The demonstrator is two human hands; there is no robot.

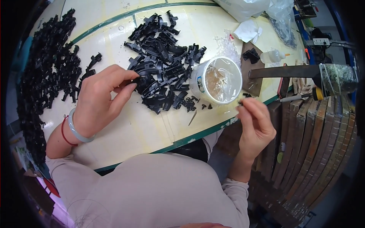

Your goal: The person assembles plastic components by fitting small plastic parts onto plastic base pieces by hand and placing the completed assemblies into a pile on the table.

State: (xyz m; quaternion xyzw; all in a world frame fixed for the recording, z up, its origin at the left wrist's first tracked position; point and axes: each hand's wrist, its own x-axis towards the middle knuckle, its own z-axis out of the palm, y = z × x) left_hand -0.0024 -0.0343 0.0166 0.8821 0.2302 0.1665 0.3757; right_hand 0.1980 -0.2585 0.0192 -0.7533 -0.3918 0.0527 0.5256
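My left hand (95, 100) is closed in a pinch, thumb and forefinger on a black plastic part (142, 82) at the near left side of a heap of black plastic parts (161, 47). Off the table's right front edge, my right hand (255, 127) pinches a small dark piece (241, 102), mostly covered by the fingertips. Between the hands stands a white plastic tub (197, 85) with a clear plastic liner and something brownish inside. Several small black pins (189, 103) lie before the tub, beside a thin pointed metal strip (192, 118).
A larger heap of black parts (49, 76) covers the table's left side. Right of the tub, a metal bar (285, 72) juts over a brown board (256, 81). Behind are a squeeze bottle (270, 56), a crumpled white tissue (248, 31) and plastic bags (247, 8).
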